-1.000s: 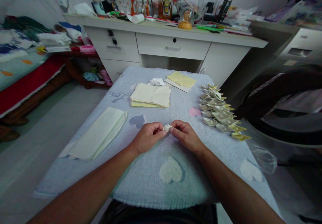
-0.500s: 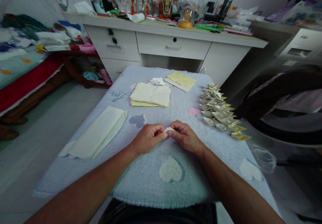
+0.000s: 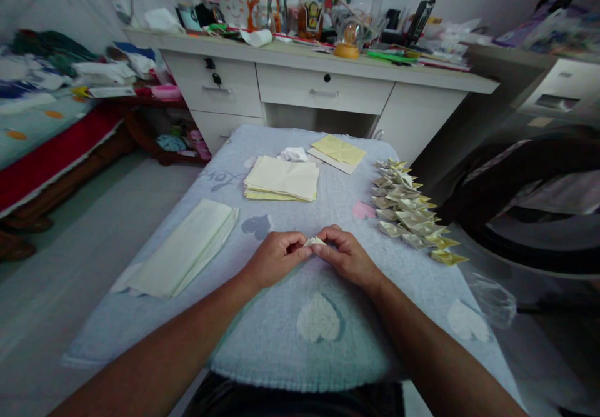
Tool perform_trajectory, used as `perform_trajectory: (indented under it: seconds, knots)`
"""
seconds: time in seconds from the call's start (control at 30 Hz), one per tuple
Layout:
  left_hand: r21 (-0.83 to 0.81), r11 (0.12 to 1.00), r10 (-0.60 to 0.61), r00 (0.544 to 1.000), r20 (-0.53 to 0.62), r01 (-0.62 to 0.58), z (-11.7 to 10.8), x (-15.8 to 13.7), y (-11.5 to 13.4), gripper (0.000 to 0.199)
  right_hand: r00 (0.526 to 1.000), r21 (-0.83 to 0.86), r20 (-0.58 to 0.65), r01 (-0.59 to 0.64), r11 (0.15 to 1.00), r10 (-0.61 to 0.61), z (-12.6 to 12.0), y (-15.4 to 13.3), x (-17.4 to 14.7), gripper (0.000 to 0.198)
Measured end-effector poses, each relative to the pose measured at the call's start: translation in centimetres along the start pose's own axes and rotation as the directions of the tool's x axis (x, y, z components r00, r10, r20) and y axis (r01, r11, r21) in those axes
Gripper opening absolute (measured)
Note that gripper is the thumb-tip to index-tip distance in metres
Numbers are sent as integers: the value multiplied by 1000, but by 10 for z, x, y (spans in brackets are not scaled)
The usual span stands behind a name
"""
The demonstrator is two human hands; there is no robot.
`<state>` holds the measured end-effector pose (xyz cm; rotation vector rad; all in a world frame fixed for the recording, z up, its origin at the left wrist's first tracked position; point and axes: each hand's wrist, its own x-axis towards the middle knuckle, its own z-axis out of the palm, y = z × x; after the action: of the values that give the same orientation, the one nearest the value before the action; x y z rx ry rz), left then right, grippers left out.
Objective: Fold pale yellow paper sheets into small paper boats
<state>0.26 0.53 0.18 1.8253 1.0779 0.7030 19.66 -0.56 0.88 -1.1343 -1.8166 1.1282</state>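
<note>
Over the middle of the cloth-covered table, a small piece of folded paper is pinched between my two hands. My left hand grips its left end with thumb and curled fingers. On the other end, my right hand holds it the same way. Much of the paper is hidden by the fingers. To the right, rows of small folded paper boats, pale and yellow, sit close together. Beyond my hands lies a stack of cream and yellow paper sheets.
Long pale folded sheets lie at the left. A crumpled white paper and yellow and white sheets are near the far edge. Behind stands a white desk crowded with items; a washing machine is at right, a bed at left.
My hands stay almost in place with the folded paper between them. The paper now shows a slightly fuller, peaked shape. The whole view has shifted slightly.
</note>
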Motion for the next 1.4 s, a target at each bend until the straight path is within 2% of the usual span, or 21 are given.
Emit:
perform_trajectory:
  seconds: [0.3, 0.5, 0.8, 0.97, 1.13, 1.3, 1.4]
  knots:
    - [20, 1000, 17, 1000, 2, -18, -5, -1, 1, 35, 999, -39, 15, 48, 998, -48, -1, 3, 1, 30]
    - [38, 997, 67, 997, -32, -66, -2, 0, 3, 21, 998, -67, -16, 64, 996, -65, -1, 4, 1, 27]
    - [43, 999, 20, 999, -48, -18, -2, 2, -4, 28, 994, -211, 47, 106, 972, -98, -1, 4, 1, 8]
    - [66, 996, 58, 998, -26, -56, -3, 1, -3, 30, 989, -221, 57, 144, 965, -134, -1, 4, 2, 24]
    - [78, 995, 68, 998, -20, -66, 0, 1, -6, 28, 983, -254, 45, 182, 950, -177, 0, 5, 3, 29]
    - [44, 998, 58, 995, -83, -54, 1, 6, -9, 16, 988, -352, -16, 137, 926, -153, -1, 11, 4, 22]
    - [72, 992, 117, 982, -151, -107, -2, 7, -9, 28, 990, -422, -32, 112, 900, -139, -2, 15, 5, 12]
